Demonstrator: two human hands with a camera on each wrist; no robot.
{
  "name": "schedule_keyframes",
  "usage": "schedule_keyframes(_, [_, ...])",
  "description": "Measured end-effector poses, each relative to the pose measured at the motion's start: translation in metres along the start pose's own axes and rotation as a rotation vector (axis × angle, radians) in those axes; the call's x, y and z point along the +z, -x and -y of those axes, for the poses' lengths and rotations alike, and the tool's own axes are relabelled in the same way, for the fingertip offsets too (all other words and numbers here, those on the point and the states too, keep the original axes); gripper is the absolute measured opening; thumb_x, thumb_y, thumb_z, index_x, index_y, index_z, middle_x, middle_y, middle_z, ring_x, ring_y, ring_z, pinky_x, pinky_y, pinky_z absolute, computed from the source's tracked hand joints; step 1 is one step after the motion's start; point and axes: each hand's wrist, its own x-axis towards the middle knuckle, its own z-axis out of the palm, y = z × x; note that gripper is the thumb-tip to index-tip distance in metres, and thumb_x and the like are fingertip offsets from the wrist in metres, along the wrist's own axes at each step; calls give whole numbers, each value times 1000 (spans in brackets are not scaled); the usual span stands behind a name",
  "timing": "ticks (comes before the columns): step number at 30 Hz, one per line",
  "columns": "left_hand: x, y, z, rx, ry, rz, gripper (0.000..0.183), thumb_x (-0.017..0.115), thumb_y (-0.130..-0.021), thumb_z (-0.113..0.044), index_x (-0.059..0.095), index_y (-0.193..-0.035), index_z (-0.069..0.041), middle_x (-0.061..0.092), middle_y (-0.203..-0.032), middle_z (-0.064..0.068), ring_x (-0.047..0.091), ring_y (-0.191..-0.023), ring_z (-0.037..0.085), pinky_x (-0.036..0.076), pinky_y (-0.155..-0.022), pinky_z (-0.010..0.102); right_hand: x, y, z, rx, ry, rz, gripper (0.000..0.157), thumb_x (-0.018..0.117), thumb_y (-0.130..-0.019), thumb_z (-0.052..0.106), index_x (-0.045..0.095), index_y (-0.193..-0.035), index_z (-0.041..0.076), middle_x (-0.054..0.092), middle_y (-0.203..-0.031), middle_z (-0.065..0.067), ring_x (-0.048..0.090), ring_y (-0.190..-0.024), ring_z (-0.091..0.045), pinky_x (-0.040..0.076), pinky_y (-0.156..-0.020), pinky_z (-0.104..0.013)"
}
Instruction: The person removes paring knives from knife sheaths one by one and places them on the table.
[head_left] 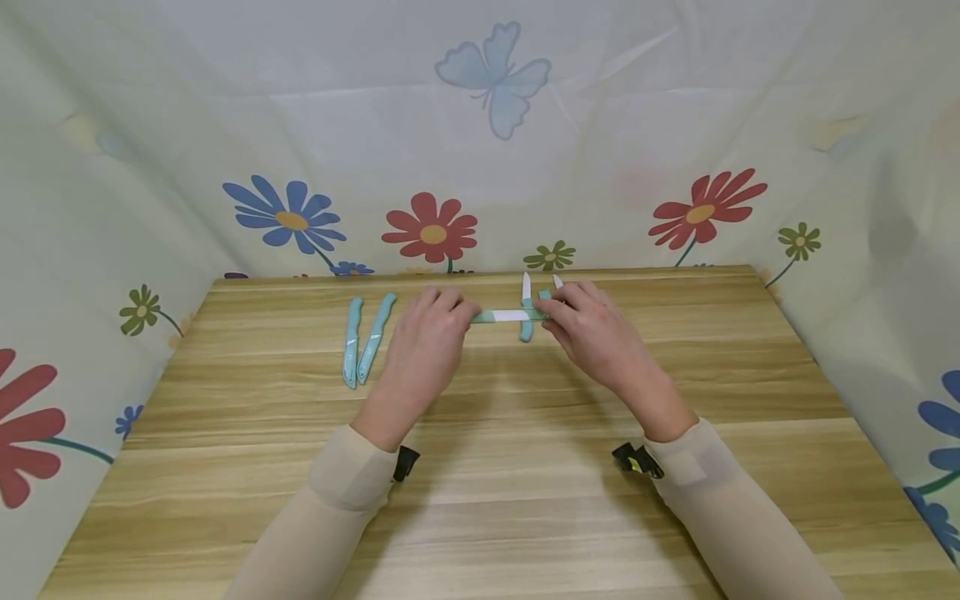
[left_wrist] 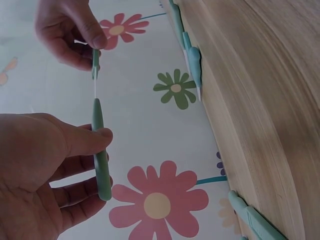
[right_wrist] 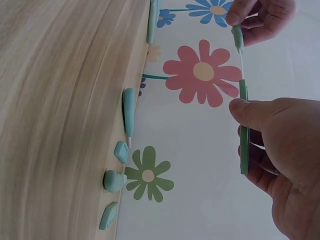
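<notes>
Just above the table, my left hand point(head_left: 429, 337) grips the green handle point(left_wrist: 101, 170) of a small paring knife, thumb on one side and fingers on the other. Its white blade point(head_left: 510, 315) points right. A matching green blade cover point(right_wrist: 244, 140) is pinched in my right hand point(head_left: 596, 333); the blade's tip end runs to the cover's mouth. Beneath them lies an uncovered knife point(head_left: 527, 330) with a turquoise handle. Another white blade point(head_left: 557, 282) shows behind my right hand, which hides the rest of that knife in the head view.
Two covered turquoise knives point(head_left: 351, 346) lie side by side left of my left hand. Loose blade covers point(right_wrist: 121, 152) rest near the table's back edge, beside the uncovered knives. A flower-printed curtain point(head_left: 345, 125) rises behind the wooden table point(head_left: 510, 500).
</notes>
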Motion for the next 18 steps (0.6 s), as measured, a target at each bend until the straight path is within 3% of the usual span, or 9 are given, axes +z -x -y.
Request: schedule_keyframes(18, [1, 0, 2, -2, -13, -20, 20, 81, -95, -8, 81, -115, -8, 72, -107, 9, 62, -99, 28, 57, -85, 38, 2, 0, -2, 9, 13, 5, 30, 83, -93, 7, 77, -122, 3, 69, -107, -13, 61, -103, -33, 55, -90, -43])
